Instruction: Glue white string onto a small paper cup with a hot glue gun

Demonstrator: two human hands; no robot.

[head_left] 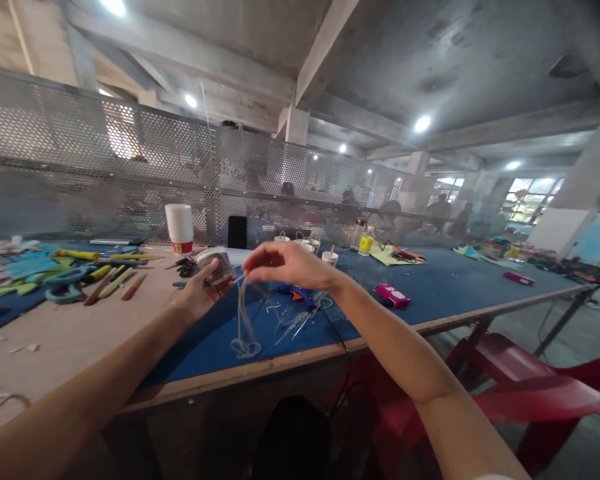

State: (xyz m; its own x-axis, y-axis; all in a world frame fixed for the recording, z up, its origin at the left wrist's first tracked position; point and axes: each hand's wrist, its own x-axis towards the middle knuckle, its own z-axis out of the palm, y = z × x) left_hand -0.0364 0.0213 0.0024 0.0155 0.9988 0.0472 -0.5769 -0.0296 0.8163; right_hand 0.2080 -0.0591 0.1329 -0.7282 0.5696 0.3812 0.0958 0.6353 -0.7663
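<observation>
My left hand [203, 293] is wrapped round a small paper cup [221, 265], which is tilted on its side with a greyish wall. Close to its right, my right hand [290, 263] has thumb and fingertips pinched on a thin pale cord [242, 310]. The cord hangs from the fingertips in long strands and coils on the blue table mat [200, 360]. Whether its upper end touches the cup I cannot tell. Beyond and below my right wrist lies a blue glue gun [303, 297], with clear thin sticks [297, 325] beside it.
A stack of white paper cups [179, 223] and a black phone-like slab [237, 232] stand at the back. Scissors [66, 285] and markers [113, 281] lie left. A magenta box [393, 295] and yellow-labelled bottle [366, 243] are right. Red chairs [525, 383] stand beside the table.
</observation>
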